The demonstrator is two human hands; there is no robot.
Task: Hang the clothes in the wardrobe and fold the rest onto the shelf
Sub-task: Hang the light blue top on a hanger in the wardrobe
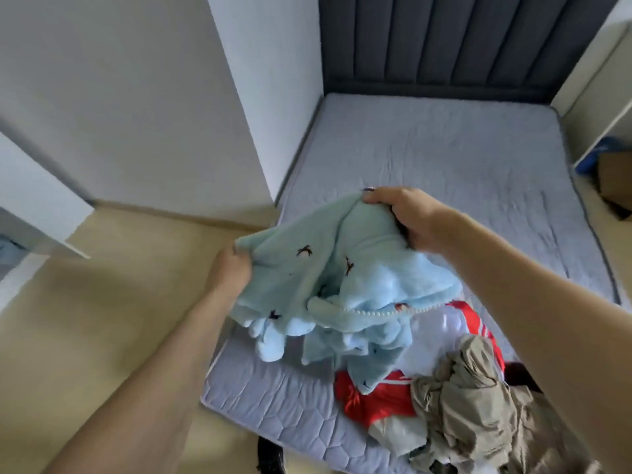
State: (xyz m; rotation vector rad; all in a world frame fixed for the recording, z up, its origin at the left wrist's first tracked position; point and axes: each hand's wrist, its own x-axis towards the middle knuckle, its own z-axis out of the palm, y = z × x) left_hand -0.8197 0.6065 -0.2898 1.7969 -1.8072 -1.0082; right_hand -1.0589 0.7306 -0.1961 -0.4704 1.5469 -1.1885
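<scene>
Both bare forearms come in from the bottom edge, closest to the lens. Left hand [228, 272] is up over the bed's left edge, fingers curled and gripping a bunched corner of the light blue fleece garment [328, 278]. Garment is lifted off the bed, stretched between the two hands, lower part hanging in folds down to the clothes pile. Small dark embroidered marks on it, white zipper [369, 312] along one hanging edge. Right hand [407, 218] is higher and further back, thumb on top, fingers wrapped under, gripping the garment's other upper edge.

Far left: white door panel [37, 213] standing open, something blue low behind it, too blurred to tell. White wall [130, 97] behind, beige floor [102, 319] under the left arm. Dark object [270, 456] on the floor at the bed's near corner, unclear what.

Centre: bed with a grey quilted mattress [444, 159], dark grey padded headboard [461, 42] at the far end.

Right of centre on the mattress's near end, under the hanging garment: red garment with white stripes [376, 398], a khaki crumpled garment [472, 405] lying over it to the right, something white [396, 436] poking out below. Black fabric [516, 372] just behind the khaki one, by the right forearm.

Far right: white shelf unit edge [602, 138], a blue thing [595, 159] and a brown cardboard box [615, 179] on the floor beside the bed.
</scene>
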